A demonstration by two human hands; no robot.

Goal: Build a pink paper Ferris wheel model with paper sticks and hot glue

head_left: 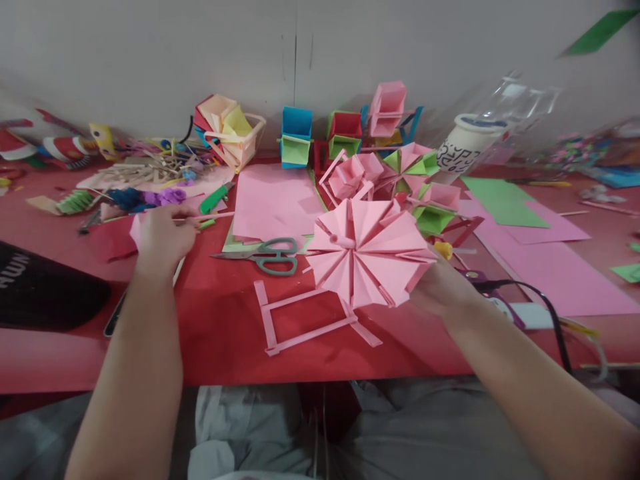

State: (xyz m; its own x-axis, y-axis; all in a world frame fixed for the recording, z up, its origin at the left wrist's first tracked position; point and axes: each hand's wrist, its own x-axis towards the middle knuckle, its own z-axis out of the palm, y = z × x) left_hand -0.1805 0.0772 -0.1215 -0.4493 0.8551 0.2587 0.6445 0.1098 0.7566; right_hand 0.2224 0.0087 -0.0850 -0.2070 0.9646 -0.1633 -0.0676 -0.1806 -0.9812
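Observation:
My right hand [440,287] grips the right edge of a pink folded-paper wheel [370,257], its pleats fanning out around the centre. A small rolled pink tube [341,241] juts from the wheel's face. On the left, my left hand [167,237] is closed on a thin pink paper strip [215,216] that points right; its fingertips are partly hidden. Below the wheel, a frame of pink paper strips [267,327] lies flat on the red table covering. Grey-green scissors [275,257] rest between my hands, with their blades pointing left.
Pink sheets [280,200] lie behind the scissors, beside a green utility knife [216,198]. Several folded-paper models [295,137] line the wall. A white patterned cup [465,143] stands at the back right. A black cylinder [45,287] lies left; a cable [545,307] curves at right.

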